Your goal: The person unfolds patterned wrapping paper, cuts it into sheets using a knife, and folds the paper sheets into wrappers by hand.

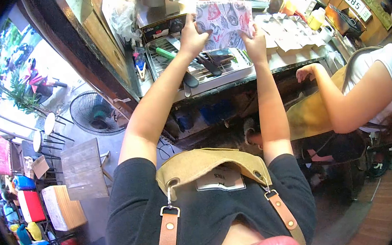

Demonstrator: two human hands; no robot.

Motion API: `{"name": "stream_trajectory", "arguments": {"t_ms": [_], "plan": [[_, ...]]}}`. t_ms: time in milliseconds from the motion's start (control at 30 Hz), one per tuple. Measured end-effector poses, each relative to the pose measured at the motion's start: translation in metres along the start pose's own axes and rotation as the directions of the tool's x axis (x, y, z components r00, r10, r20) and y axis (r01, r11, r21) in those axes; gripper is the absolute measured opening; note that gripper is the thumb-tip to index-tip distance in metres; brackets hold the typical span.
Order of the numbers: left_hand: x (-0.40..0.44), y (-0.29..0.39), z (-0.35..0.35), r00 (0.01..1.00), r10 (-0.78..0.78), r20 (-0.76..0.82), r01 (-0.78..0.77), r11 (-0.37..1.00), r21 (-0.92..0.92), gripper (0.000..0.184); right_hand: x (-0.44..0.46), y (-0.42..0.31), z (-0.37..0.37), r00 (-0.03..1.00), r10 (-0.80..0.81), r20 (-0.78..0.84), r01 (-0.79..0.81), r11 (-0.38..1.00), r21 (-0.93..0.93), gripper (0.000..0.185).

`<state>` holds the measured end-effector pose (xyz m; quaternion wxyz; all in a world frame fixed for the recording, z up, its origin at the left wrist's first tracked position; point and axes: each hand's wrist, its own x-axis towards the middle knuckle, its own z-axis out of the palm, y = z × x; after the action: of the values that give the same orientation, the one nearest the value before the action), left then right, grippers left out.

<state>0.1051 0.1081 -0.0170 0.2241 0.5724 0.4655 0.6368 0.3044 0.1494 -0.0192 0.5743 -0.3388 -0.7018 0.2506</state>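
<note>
A sheet of printed food paper [225, 23], with red and grey food drawings on white, is held up over the counter. My left hand [192, 38] grips its left edge, thumb on the near face. At its lower right edge, my right hand [255, 43] pinches the sheet, thumb in front. Below the paper lies a metal rack tray [157, 62] bearing a green-handled tool [166, 53] and several dark-handled utensils [190, 78]. The paper hides part of the counter behind it.
White papers [286, 31] lie in rows on the counter at right, near a yellow bottle [316, 18]. A co-worker's arm [340, 99] is close on the right. To the left are a wooden post [80, 44], a fan [97, 114] and a wooden table [85, 171].
</note>
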Motion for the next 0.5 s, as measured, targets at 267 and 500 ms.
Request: {"name": "stream_trajectory", "arguments": {"t_ms": [267,500], "plan": [[-0.007,0.009,0.011,0.998,0.007,-0.056,-0.010,0.998,-0.054,0.048,-0.008,-0.005,0.011,0.988,0.150,0.045,-0.156,0.922,0.354,0.032],[-0.012,0.017,0.018,0.992,0.119,-0.036,-0.122,0.988,-0.093,0.042,-0.011,-0.013,0.006,0.975,0.196,0.107,-0.220,0.925,0.310,0.031]]}}
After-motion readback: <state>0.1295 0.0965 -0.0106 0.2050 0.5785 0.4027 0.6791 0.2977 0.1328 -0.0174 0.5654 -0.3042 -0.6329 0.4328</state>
